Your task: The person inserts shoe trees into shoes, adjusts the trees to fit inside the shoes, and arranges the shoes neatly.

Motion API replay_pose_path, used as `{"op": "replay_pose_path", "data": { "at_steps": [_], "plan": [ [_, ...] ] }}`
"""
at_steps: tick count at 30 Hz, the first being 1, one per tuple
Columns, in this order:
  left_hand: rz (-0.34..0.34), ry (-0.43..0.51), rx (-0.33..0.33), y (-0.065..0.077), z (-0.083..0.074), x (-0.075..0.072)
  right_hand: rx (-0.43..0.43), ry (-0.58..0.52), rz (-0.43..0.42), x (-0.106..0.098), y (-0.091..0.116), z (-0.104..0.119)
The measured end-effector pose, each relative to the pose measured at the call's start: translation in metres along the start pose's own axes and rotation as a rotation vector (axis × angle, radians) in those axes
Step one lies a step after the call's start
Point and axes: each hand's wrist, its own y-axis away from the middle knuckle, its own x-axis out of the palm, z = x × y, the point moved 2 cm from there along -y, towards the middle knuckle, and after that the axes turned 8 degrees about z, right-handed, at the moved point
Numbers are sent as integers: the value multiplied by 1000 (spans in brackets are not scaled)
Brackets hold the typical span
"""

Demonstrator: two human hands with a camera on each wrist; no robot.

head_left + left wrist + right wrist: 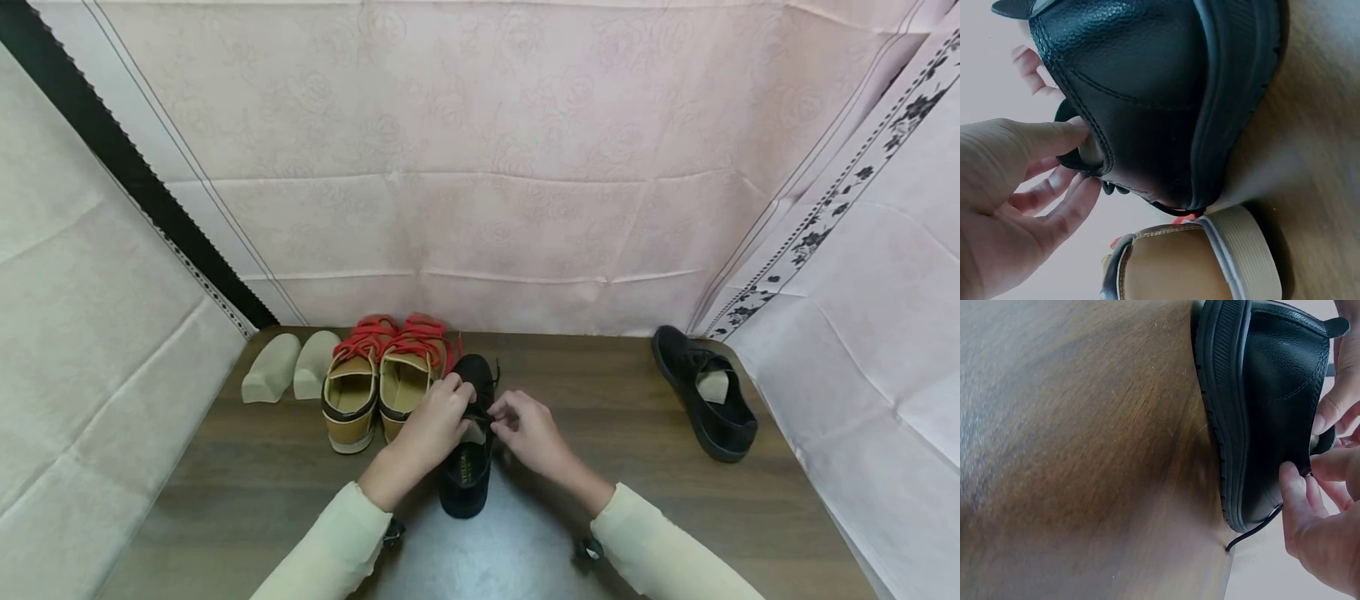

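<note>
A black leather lace-up shoe (463, 479) stands on the wooden floor between both hands, its toe pointing away from me. My left hand (442, 414) pinches the shoe's tongue (1067, 111), thumb on the inner side at the opening and fingers behind. Inside the opening, a bit of a pale insert (1090, 150) shows beside that thumb. From the right, my right hand (528, 425) pinches the upper's edge by the laces, fingertips close to the left hand. One black lace end (1254, 531) hangs down over the shoe's side to the floor.
Left of the black shoe stand two tan shoes (349, 427) with red laces (367, 337). Two pale shoe inserts (272, 368) lie farther left. Another black shoe (701, 400), a pale insert inside, stands at the far right. Cloth-covered walls (480, 225) enclose the floor (600, 400).
</note>
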Motion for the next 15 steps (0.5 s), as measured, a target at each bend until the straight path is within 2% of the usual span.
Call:
{"op": "replay_pose_path", "data": {
  "at_steps": [8, 15],
  "plan": [
    [-36, -102, 24, -2, -1, 4, 2, -5, 10, 0, 0, 1],
    [-45, -84, 53, -3, 4, 5, -4, 0, 7, -1, 0, 2]
  ]
}}
